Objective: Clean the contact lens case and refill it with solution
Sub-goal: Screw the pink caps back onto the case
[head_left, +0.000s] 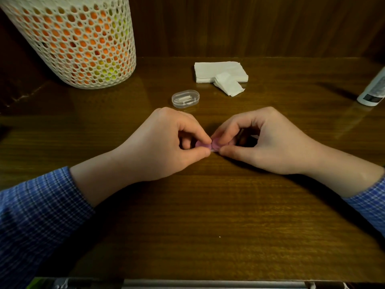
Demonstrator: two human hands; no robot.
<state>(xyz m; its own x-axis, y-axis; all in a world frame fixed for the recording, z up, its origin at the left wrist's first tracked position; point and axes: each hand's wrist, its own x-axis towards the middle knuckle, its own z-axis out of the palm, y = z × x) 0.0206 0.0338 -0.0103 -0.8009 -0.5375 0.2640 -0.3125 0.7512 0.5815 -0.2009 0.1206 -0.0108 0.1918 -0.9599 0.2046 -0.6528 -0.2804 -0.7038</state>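
head view, looking down on a dark wooden surface (208,205). both hands meet at the middle, low over the wood, wrists resting on it, likely for steadiness with so small a thing.

contact lens case (208,145): pink/purple, mostly hidden between the fingertips. only two rounded pink parts and a pale edge show. cannot tell whether the caps are on or off.

left hand (166,142): fingers curled, thumb and forefinger pinching the left end of the case. right hand (270,140): fingers curled, thumb and fingertips pinching the right end. one hand probably braces while the other twists or pries a cap; a judgement, not seen.

solution bottle (373,90): white, at the far right edge, partly cut off by the frame, well apart from the hands. parked within the right hand's reach for the refill, i'd guess.

folded tissues (218,70): white stack behind the hands, with a smaller folded piece (228,84) lying against its front edge, presumably ready for wiping.

clear oval box (185,99): lid closed, just beyond the left hand's knuckles, small white pieces inside; contents unclear.

white mesh basket (79,38): back left, orange and yellow showing through the holes.

stage: looks early, handling the case, no solution in play.
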